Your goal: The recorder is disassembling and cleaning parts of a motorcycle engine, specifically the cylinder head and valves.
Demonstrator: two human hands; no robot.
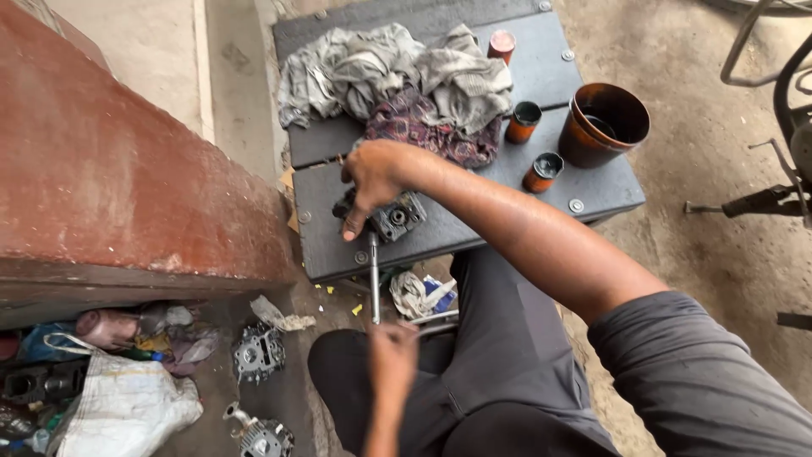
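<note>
A person sits at a low dark bench [592, 190]. The right hand [370, 176] presses down, fingers closed over a small metal engine part [397, 216] at the bench's near edge. The left hand [391, 347] grips a long tool [373, 275] rising to the part. Seemingly a bolt is being worked; the next turn needs the part pinned firmly.

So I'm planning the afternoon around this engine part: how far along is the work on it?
Mid-job, it seems. The metal part lies on the dark bench, pinned by the right hand, while the left hand works a long tool against it. Rags and small cans are out. Two similar parts lie on the floor, apparently left.
</note>
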